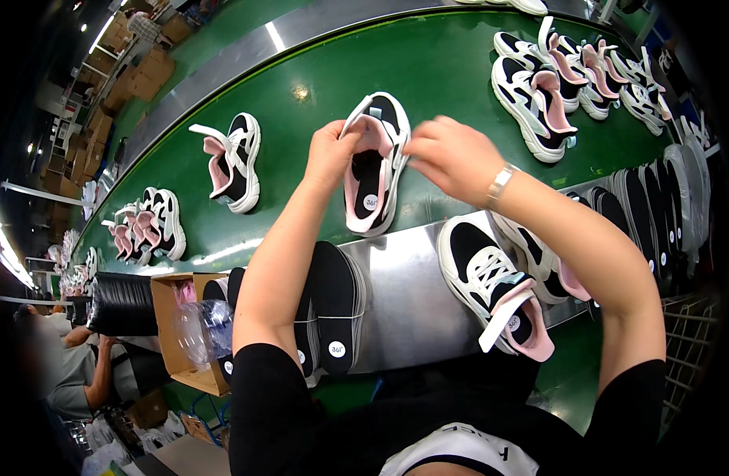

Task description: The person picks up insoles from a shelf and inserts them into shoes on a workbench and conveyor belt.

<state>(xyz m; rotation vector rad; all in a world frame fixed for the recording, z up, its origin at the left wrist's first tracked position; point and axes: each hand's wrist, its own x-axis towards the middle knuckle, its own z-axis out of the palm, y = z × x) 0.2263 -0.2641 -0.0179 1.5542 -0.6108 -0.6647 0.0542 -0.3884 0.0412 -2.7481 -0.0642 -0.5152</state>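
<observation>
Nearest the body, a bundle of black insoles [338, 293] lies on the metal ledge [404, 293], and further right on it sits a laced white-and-black shoe [491, 270], with another partly hidden beneath the right forearm. Just beyond, at the belt's near edge, is the shoe being worked on [386, 178], toe pointing away, its pink-lined mouth facing up and a black insole [369, 173] with a round white sticker lying inside. The left hand [331, 155] pinches the tongue [355, 115] at the opening's left side; the right hand [452, 155] hovers by the opposite side, fingers bunched and blurred, so I cannot tell whether they grip a lace or nothing. The step in hand looks like arranging the opening and upper, the insole already in. The next move seems to call for a steady tongue and a precise fingertip pinch on the right side, without dragging the insole. Farther out on the green belt [428, 79] stand a single shoe [237, 163] to the left and a crowded group of shoes [539, 103] to the right.
</observation>
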